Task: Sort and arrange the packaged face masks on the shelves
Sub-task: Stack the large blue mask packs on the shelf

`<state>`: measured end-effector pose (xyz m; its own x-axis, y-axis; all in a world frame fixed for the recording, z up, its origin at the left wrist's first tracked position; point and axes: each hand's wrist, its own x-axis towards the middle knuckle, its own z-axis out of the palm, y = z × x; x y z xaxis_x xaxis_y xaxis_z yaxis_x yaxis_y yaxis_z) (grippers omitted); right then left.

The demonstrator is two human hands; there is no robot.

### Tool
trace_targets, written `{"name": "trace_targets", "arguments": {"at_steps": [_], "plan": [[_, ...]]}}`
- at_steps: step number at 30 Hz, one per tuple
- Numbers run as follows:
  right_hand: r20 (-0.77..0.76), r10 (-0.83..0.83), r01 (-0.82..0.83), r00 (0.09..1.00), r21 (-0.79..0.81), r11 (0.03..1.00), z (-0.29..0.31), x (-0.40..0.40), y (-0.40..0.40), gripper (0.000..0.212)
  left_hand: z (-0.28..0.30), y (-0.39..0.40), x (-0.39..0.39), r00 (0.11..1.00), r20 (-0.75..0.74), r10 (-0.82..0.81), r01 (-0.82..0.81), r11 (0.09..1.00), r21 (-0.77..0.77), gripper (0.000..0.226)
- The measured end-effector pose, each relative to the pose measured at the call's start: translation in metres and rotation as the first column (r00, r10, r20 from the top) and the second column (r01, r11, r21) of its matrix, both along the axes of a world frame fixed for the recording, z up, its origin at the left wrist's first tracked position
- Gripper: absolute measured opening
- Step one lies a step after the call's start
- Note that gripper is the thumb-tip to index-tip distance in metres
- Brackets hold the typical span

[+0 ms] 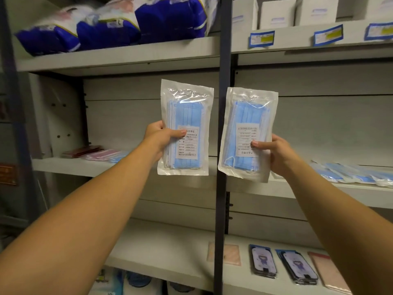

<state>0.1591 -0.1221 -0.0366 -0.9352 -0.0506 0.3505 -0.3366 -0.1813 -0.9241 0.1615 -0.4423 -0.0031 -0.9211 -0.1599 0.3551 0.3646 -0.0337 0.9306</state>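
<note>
My left hand (160,139) grips a clear pack of blue face masks (187,116) by its left edge, thumb on the white label. My right hand (274,153) pinches a second pack of blue masks (246,116) at its right edge; that label reads upside down. Both packs are held upright in front of the middle shelf (70,166), either side of the dark upright post (222,60). More blue mask packs (353,174) lie in a row on the middle shelf at right. Red, pink and blue packs (95,153) lie on it at left.
The top shelf carries blue-and-white bagged goods (110,26) at left and white boxes (276,13) with blue price tags at right. The lower shelf (170,248) holds pink packs and dark printed packs (295,265). More packages sit at the bottom left.
</note>
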Motion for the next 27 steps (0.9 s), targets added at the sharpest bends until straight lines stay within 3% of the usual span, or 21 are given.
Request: {"name": "trace_targets", "arguments": {"at_steps": [12, 17, 27], "plan": [[-0.058, -0.04, 0.04, 0.998, -0.003, 0.999, 0.031, 0.004, -0.113, 0.045, -0.008, -0.091, -0.025, 1.0, 0.013, 0.002, -0.003, 0.996, 0.085, 0.043], [-0.067, -0.027, 0.027, 0.997, 0.011, 1.0, 0.038, -0.017, -0.16, 0.042, -0.01, -0.109, -0.053, 1.0, 0.01, 0.0, -0.001, 0.997, 0.082, 0.036], [-0.066, 0.021, -0.018, 0.998, 0.039, 0.999, 0.051, -0.082, -0.214, 0.042, 0.006, -0.135, -0.128, 1.0, -0.015, -0.022, 0.022, 0.999, 0.031, 0.05]]}}
